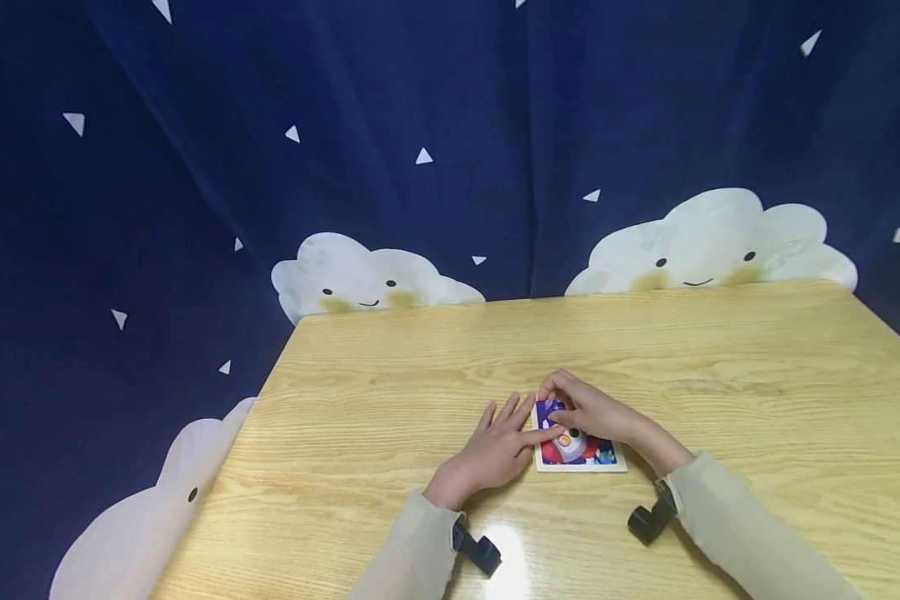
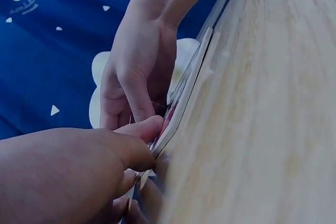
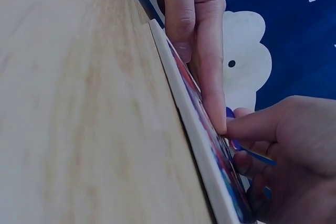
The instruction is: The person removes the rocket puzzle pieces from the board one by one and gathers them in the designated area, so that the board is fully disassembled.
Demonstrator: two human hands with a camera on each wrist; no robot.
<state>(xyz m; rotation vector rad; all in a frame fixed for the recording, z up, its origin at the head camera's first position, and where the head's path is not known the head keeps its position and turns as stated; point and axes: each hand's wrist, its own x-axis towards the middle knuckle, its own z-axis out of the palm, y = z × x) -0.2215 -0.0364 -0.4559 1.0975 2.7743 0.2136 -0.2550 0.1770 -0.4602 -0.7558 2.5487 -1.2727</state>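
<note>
A small square picture puzzle board point(image 1: 606, 457) with a pale rim lies flat on the wooden table, its print showing a red and white figure on dark blue. My right hand point(image 1: 588, 410) is over its far part, thumb and fingers pinching a thin purple-edged puzzle piece point(image 3: 235, 145), mostly hidden by the fingers. From the left, my left hand point(image 1: 495, 450) lies with fingers spread. Its straight index finger point(image 3: 211, 77) reaches across the picture to the right thumb's tip, while the left thumb point(image 2: 144, 128) is at the board's near left edge.
The wooden table point(image 1: 390, 375) extends around the board on all sides. Behind it hangs a dark blue curtain point(image 1: 360, 100) printed with white triangles and smiling clouds. Black wrist-worn cameras point(image 1: 487, 554) sit below both cuffs, close over the tabletop.
</note>
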